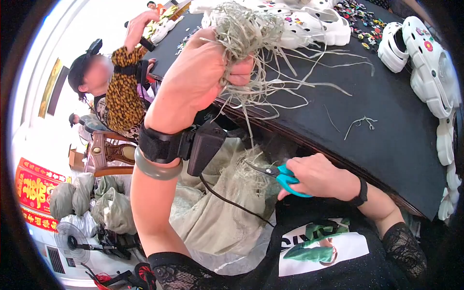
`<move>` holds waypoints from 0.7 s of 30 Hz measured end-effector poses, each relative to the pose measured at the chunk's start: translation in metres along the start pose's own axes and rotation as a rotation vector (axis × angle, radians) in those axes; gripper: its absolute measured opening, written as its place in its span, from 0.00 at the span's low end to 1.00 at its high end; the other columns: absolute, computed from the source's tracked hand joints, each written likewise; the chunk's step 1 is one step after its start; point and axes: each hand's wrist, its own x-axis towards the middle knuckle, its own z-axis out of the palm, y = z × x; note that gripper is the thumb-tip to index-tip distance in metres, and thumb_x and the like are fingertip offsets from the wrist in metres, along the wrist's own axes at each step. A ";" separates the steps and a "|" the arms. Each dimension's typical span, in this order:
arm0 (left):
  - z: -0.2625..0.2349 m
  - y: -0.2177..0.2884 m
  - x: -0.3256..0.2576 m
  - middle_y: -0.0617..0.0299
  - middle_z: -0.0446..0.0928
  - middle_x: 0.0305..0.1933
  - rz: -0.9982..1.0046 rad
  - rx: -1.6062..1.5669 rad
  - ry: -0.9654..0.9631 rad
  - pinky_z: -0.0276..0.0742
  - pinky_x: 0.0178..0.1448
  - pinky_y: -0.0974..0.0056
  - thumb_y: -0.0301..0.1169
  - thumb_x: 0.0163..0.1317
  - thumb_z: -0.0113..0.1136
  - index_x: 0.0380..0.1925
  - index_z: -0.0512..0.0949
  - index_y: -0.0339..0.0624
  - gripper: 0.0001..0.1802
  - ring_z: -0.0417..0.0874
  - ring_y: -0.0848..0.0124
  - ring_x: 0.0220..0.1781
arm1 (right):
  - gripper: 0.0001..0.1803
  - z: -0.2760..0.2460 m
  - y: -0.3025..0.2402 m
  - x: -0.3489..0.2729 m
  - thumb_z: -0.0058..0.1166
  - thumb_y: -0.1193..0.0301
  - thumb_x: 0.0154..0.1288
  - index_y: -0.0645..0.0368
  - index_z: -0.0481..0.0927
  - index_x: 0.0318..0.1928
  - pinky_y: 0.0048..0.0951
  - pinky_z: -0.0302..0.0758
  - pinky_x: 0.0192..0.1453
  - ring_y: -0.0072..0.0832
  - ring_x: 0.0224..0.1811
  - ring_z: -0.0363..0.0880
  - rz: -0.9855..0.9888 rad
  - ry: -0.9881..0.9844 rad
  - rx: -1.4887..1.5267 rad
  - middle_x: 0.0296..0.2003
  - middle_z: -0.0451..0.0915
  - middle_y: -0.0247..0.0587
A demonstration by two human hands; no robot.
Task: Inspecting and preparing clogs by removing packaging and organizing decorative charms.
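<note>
My left hand (200, 72) is raised over the table's near edge, closed in a fist around a tangled bunch of grey-green plastic strands (251, 36). Loose ends hang from it toward the tabletop. Lower and to the right, my right hand (323, 176) grips scissors (286, 181) by their teal handles. Their dark blades point left, beside the frayed top of a pale woven sack (217, 212) in front of me. One long strand runs down from the bunch toward that fray. Whether the blades touch any strand I cannot tell.
White clogs (427, 67) with charms line the right side of the black table (386, 130); more stand at the back, near scattered colourful charms (360, 24). A few strand scraps lie on the tabletop. Another person (123, 92) works at the left. Bundled sacks (113, 210) and a fan stand lower left.
</note>
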 end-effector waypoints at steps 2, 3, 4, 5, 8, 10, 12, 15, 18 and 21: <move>-0.003 0.002 -0.003 0.71 0.62 0.19 0.009 -0.018 0.005 0.53 0.25 0.72 0.25 0.63 0.49 0.24 0.70 0.42 0.08 0.60 0.80 0.21 | 0.31 -0.012 -0.007 -0.009 0.63 0.44 0.49 0.62 0.70 0.24 0.38 0.73 0.23 0.44 0.23 0.78 0.048 0.049 0.001 0.21 0.75 0.48; -0.005 0.003 -0.005 0.71 0.62 0.19 0.015 -0.003 0.032 0.53 0.25 0.72 0.25 0.63 0.50 0.23 0.70 0.42 0.08 0.59 0.80 0.20 | 0.30 -0.018 -0.008 -0.015 0.64 0.45 0.48 0.62 0.70 0.25 0.37 0.72 0.25 0.43 0.24 0.77 0.074 0.048 0.021 0.21 0.74 0.46; -0.006 0.004 -0.005 0.70 0.62 0.18 0.021 0.012 0.053 0.52 0.25 0.71 0.26 0.63 0.50 0.23 0.69 0.41 0.09 0.59 0.80 0.20 | 0.30 -0.021 -0.009 -0.019 0.64 0.45 0.48 0.62 0.70 0.25 0.37 0.72 0.25 0.43 0.24 0.77 0.077 0.047 0.019 0.21 0.74 0.46; -0.008 0.002 -0.004 0.70 0.61 0.18 0.028 0.004 0.078 0.51 0.25 0.71 0.26 0.63 0.50 0.22 0.69 0.41 0.09 0.58 0.80 0.19 | 0.31 -0.024 -0.010 -0.022 0.65 0.45 0.48 0.62 0.70 0.27 0.37 0.72 0.27 0.43 0.25 0.76 0.052 0.086 0.004 0.23 0.73 0.46; -0.004 0.002 0.001 0.70 0.61 0.18 0.066 -0.034 0.067 0.50 0.25 0.71 0.26 0.63 0.50 0.22 0.68 0.42 0.10 0.57 0.80 0.19 | 0.33 -0.031 -0.015 -0.028 0.66 0.46 0.47 0.64 0.70 0.31 0.35 0.72 0.32 0.41 0.28 0.74 0.018 0.122 -0.078 0.26 0.70 0.46; 0.000 0.002 0.003 0.70 0.61 0.18 0.087 -0.049 0.041 0.50 0.25 0.71 0.26 0.63 0.50 0.21 0.67 0.42 0.10 0.57 0.80 0.20 | 0.34 -0.033 -0.014 -0.035 0.65 0.45 0.47 0.67 0.70 0.33 0.34 0.73 0.32 0.41 0.29 0.73 -0.037 0.127 -0.164 0.28 0.70 0.48; 0.008 0.005 0.002 0.71 0.60 0.19 0.150 -0.026 -0.012 0.49 0.25 0.71 0.24 0.62 0.51 0.21 0.67 0.42 0.10 0.56 0.80 0.20 | 0.36 -0.041 -0.014 -0.044 0.65 0.45 0.48 0.69 0.70 0.33 0.34 0.73 0.33 0.42 0.30 0.73 -0.026 0.053 -0.200 0.28 0.70 0.49; 0.008 0.013 -0.006 0.71 0.60 0.21 0.152 0.061 -0.074 0.50 0.25 0.72 0.24 0.63 0.48 0.28 0.68 0.38 0.05 0.55 0.81 0.21 | 0.36 -0.049 -0.021 -0.049 0.64 0.44 0.48 0.70 0.70 0.34 0.33 0.74 0.34 0.42 0.32 0.73 0.030 0.008 -0.208 0.28 0.70 0.49; 0.009 0.009 0.001 0.71 0.60 0.22 0.194 0.164 -0.132 0.50 0.25 0.73 0.26 0.66 0.46 0.34 0.71 0.35 0.06 0.55 0.82 0.21 | 0.36 -0.056 -0.021 -0.045 0.64 0.44 0.48 0.70 0.71 0.34 0.32 0.74 0.33 0.41 0.32 0.74 0.035 0.061 -0.258 0.29 0.71 0.50; 0.013 0.009 0.003 0.72 0.59 0.21 0.232 0.206 -0.126 0.49 0.25 0.73 0.27 0.66 0.46 0.33 0.71 0.35 0.06 0.54 0.82 0.21 | 0.36 -0.053 -0.021 -0.031 0.62 0.44 0.49 0.69 0.70 0.33 0.32 0.74 0.31 0.40 0.32 0.74 0.015 0.063 -0.251 0.29 0.71 0.50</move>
